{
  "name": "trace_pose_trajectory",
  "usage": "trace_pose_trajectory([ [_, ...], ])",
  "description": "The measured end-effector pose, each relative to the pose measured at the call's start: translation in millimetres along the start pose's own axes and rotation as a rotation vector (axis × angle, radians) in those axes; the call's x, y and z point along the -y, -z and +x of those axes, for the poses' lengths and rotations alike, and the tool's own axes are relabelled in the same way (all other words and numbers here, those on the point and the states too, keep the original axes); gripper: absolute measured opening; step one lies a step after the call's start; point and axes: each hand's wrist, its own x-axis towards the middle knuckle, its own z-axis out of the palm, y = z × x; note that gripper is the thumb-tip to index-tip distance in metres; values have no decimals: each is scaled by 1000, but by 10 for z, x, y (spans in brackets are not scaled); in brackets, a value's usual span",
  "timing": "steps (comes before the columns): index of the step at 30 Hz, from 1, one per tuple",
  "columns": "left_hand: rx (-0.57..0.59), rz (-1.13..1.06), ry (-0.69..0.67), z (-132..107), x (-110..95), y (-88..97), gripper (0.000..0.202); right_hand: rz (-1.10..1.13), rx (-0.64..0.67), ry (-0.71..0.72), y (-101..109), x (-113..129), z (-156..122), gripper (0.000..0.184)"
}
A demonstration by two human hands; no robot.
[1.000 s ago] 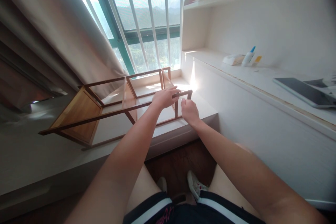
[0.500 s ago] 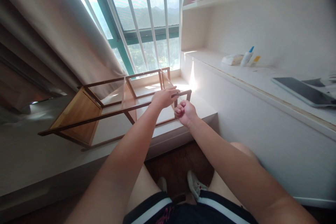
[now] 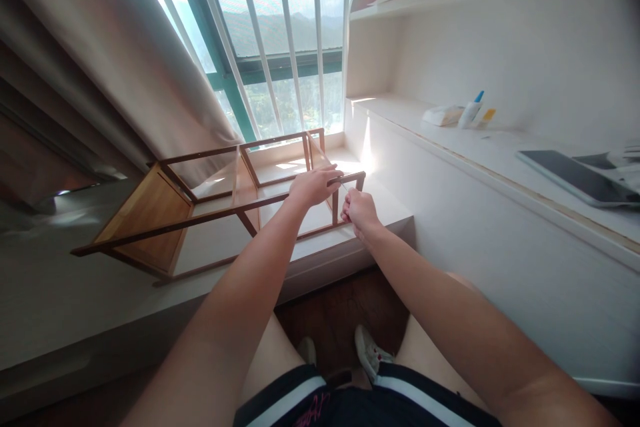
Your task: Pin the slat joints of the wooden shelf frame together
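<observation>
A brown wooden shelf rack point(image 3: 215, 217) lies on its side on the white window ledge, with solid wooden panels between its dark rails. My left hand point(image 3: 315, 187) grips the near upper rail close to the rack's right end, fingers over the wood. Just below and right of it, my right hand point(image 3: 360, 210) is closed around a thin metal rod-like tool point(image 3: 345, 186). The tool's tip points up at the rail beside my left fingertips. Most of the tool is hidden inside my right fist, so its exact kind is unclear.
A white desk point(image 3: 400, 110) stands along the right, bearing a tablet point(image 3: 580, 173), a white tube with a blue cap point(image 3: 471, 110) and a plastic packet point(image 3: 443, 115). Behind the rack are white railings point(image 3: 293, 53) and a window. A curtain point(image 3: 100, 47) hangs at left.
My right hand has moved slightly right and turned, and more of the thin tool now shows. My left hand and the rack stay practically in place.
</observation>
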Motion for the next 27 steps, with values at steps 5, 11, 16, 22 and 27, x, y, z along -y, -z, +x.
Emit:
trace_pose_trajectory([
  [5, 2, 4, -5, 4, 9, -8, 37, -286, -24, 99, 98, -9, 56, 36],
  [11, -4, 5, -10, 3, 7, -13, 37, -767, -62, 259, 236, 136, 58, 36],
  [16, -12, 7, -9, 4, 15, -25, 37, -1428, -3, 459, 246, 219, -3, 44],
  [22, -13, 5, -12, 2, 19, -23, 36, -1447, 75, 488, 229, 258, 2, 37],
  [27, -14, -3, -11, -6, 15, -15, 36, -983, 13, 322, 241, 201, 44, 32],
])
